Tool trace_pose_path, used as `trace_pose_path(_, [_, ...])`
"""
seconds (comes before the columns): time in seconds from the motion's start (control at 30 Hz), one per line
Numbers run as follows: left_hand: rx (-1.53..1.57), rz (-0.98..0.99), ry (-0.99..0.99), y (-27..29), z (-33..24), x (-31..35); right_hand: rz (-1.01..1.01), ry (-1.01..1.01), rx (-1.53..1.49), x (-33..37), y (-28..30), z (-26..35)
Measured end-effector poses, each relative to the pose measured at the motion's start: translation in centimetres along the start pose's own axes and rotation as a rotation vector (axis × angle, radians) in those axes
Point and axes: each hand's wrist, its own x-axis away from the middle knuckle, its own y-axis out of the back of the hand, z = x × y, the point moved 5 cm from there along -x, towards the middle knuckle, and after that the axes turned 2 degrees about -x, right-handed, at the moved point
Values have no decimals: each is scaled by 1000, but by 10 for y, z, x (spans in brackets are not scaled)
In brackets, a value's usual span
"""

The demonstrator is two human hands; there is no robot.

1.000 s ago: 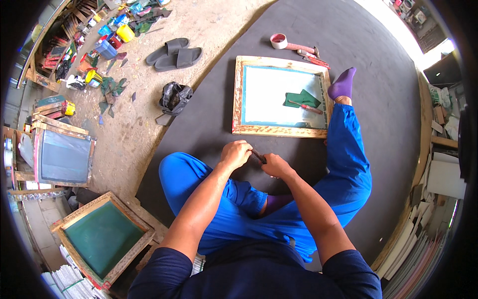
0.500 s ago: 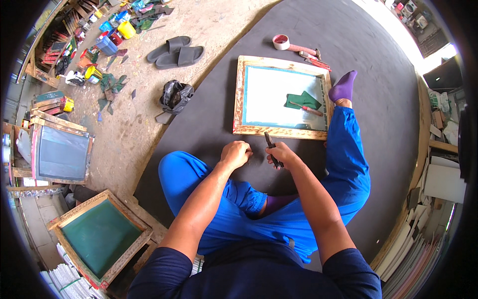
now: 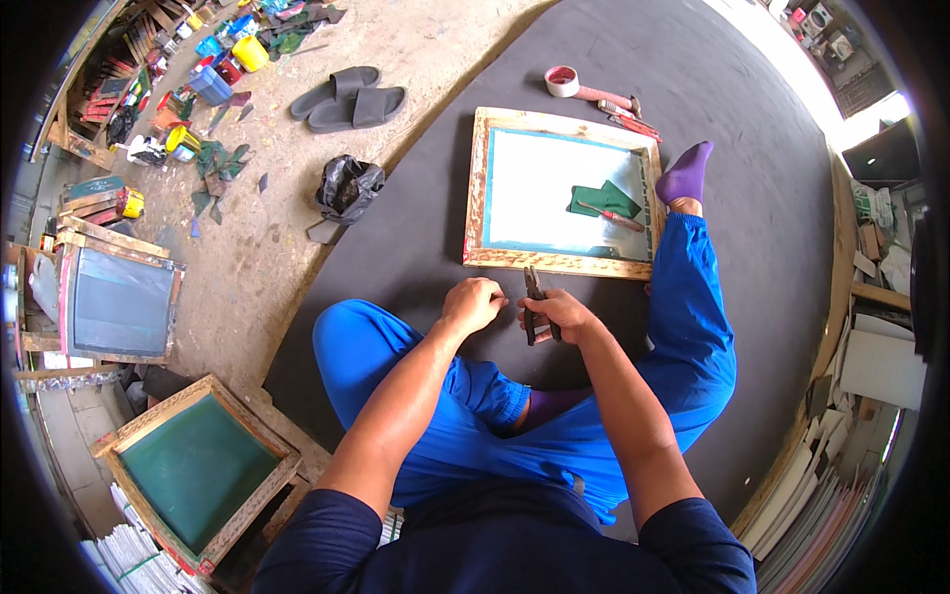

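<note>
while the right grip (image 3: 564, 313) is wrapped round pliers (image 3: 534, 289) over the surface (image 3: 767, 247), long axis toward its far edge, left grip (image 3: 474, 305) is curled just left; can't tell if it holds anything.

Person's own: one left hand (image 3: 475, 304), one right hand (image 3: 559, 315), two in all
Pliers (image 3: 535, 287): one pair
Wood-framed mesh screens: three; one pale screen (image 3: 478, 188), one green screen (image 3: 203, 475), one grey screen (image 3: 121, 307)
Green scrap on the pale screen (image 3: 592, 195): one piece
Red-handled tool lying over it (image 3: 623, 220): one
Tape roll (image 3: 562, 85): one
Hammer (image 3: 606, 97): one
Red tools just beside the hammer (image 3: 633, 125): too small to count
Sandals (image 3: 371, 109): two
Purple socks (image 3: 685, 176): two
Black plastic bag (image 3: 351, 190): one
Yellow containers (image 3: 250, 53): at least three
</note>
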Motion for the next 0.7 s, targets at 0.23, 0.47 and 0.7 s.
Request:
trace_pose_path(0.23, [25, 12, 11, -1, 1, -2, -231, -11, 337, -16, 18, 9])
trace_pose_path(0.47, [66, 25, 89, 7, -6, -3, -242, -4, 678, -12, 20, 33])
trace_pose_path(0.7, [399, -188, 190, 6, 16, -7, -220, 117, 862, 12, -14, 39])
